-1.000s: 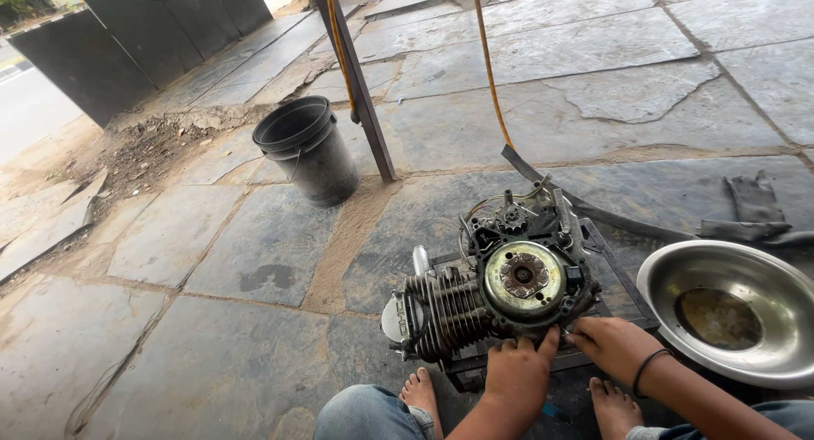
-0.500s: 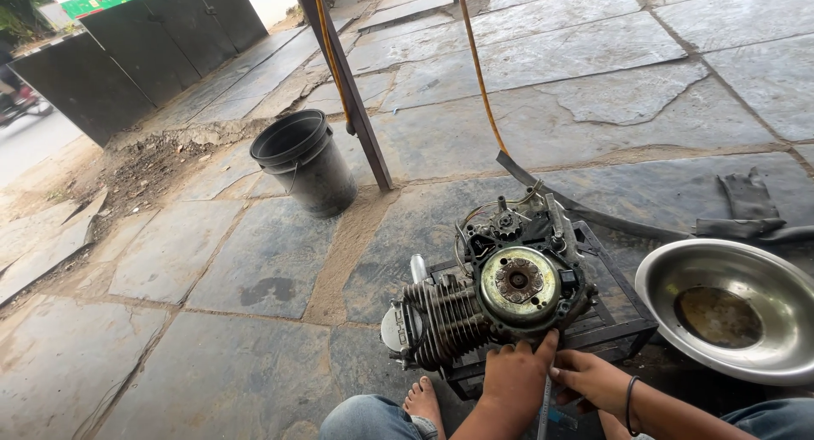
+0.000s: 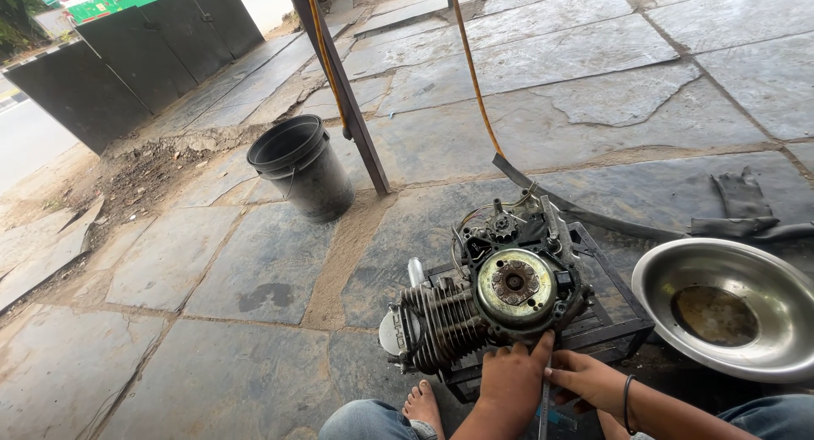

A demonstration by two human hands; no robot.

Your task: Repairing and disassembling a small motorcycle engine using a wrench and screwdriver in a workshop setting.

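Observation:
A greasy motorcycle engine (image 3: 487,300) with cooling fins and a round flywheel sits on a small black metal stand (image 3: 610,334). My left hand (image 3: 513,376) rests against the engine's lower front edge, one finger raised to the casing. My right hand (image 3: 585,381) sits just beside it, fingers closed around a thin metal tool (image 3: 543,406) that points down between the hands. A dark band circles the right wrist. My bare foot (image 3: 420,402) shows below the engine.
A steel bowl (image 3: 670,275) holding dirty liquid stands right of the engine. A black bucket (image 3: 303,167) stands to the left by a slanted metal post (image 3: 348,92). A yellow hose (image 3: 471,75), a black rubber strip and a dark glove (image 3: 742,194) lie on the stone paving.
My right hand has drawn in from the engine's lower right to beside my left hand and now grips the thin tool. The view has shifted slightly.

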